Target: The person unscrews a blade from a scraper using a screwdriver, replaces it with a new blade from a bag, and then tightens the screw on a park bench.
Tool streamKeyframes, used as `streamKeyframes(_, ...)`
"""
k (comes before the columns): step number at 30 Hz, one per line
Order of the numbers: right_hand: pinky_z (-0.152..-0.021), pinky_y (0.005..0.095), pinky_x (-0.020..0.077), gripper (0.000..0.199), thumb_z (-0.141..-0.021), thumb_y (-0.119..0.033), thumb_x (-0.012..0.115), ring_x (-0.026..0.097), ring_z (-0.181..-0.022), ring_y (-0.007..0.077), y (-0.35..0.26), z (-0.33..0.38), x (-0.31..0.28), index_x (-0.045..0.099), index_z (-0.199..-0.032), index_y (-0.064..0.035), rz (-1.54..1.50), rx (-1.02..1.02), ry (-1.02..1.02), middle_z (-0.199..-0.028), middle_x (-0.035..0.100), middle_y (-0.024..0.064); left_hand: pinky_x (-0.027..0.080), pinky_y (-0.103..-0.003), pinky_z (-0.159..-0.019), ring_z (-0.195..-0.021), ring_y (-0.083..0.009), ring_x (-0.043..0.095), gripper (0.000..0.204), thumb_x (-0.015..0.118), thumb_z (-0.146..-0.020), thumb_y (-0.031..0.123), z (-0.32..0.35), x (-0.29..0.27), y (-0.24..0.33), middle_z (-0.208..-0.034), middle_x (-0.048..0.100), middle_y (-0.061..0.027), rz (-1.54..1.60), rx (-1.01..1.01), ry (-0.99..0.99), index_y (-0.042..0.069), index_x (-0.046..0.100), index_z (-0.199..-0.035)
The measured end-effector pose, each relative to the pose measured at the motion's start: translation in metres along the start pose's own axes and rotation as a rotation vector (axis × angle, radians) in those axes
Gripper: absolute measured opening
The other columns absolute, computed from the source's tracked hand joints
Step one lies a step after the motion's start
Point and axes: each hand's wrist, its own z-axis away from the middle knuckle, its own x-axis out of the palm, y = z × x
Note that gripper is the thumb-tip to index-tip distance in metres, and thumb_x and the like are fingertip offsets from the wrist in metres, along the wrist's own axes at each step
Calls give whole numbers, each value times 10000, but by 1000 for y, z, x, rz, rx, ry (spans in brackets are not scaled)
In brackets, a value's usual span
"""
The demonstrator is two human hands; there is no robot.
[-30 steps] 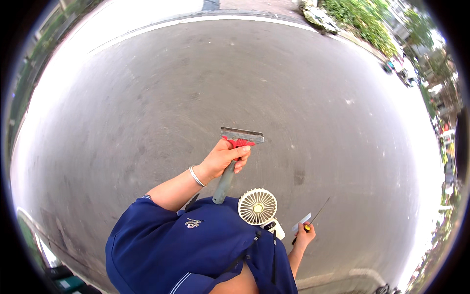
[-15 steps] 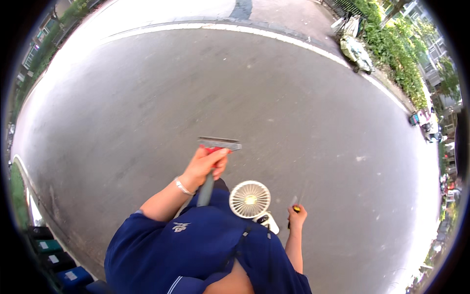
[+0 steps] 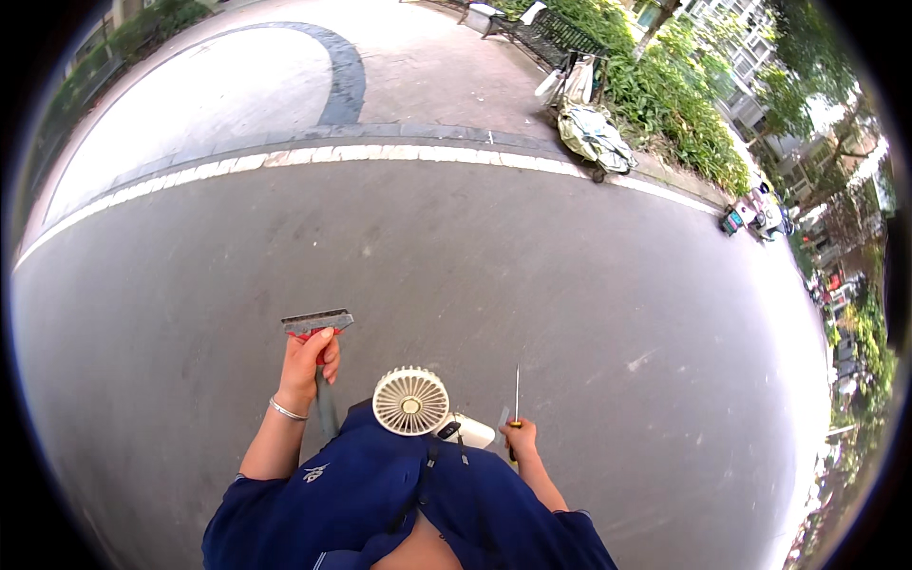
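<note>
My left hand [image 3: 310,365] is closed around the neck of a wide-bladed scraper [image 3: 319,322] with a red collar and a long dark grey handle. Its flat metal head points away from me above the asphalt. Over on the right, my right hand [image 3: 522,437] grips a screwdriver [image 3: 518,391] with a thin shaft and a black-and-yellow handle. A small flat metal blade [image 3: 503,416] sticks up beside the shaft from the same hand; its kind cannot be made out. Between my hands, a round cream-coloured fan [image 3: 410,404] hangs at my chest.
Grey asphalt [image 3: 456,275] lies around me. Ahead, a pale kerb strip [image 3: 380,152] borders a paved area. A cart with a light green cover [image 3: 594,138] stands by the kerb, near a dark bench [image 3: 546,36] and bushes [image 3: 665,123]. Farther right is a parked scooter [image 3: 760,217].
The view has shifted, showing more of the kerb, bench and paving; the bins at lower left are out of sight. My left hand with the scraper now sits farther left. Both hands keep their tools.
</note>
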Motion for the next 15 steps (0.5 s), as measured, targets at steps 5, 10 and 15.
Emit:
streamKeyframes(5, -412, 322, 457, 200, -684, 24, 718, 537, -463, 160, -35, -82, -15, 612, -851, -8, -56, 164, 120, -622, 559, 52, 389, -269, -376, -436, -107, 461, 234, 553, -951, 204, -165, 66, 21, -587, 483, -15, -43, -14, -174, 52, 512, -778)
streamKeyframes(10, -447, 339, 496, 162, -694, -14, 721, 615, -507, 212, -53, -119, 2, 645, -835, 11, 267, 296, 154, -645, 621, 111, 392, -268, -380, -438, -111, 470, 260, 550, -954, 214, -276, 81, 33, -579, 482, -16, -72, -43, -196, 56, 508, -752)
streamKeyframes(15, -495, 353, 532, 201, -697, -76, 715, 680, -575, 250, -154, -286, -7, 668, -867, 19, 464, 311, 95, -704, 674, 155, 389, -267, -365, -405, -114, 442, 203, 563, -947, 229, -400, 110, 41, -578, 469, -11, -62, -50, -11, 49, 570, -855)
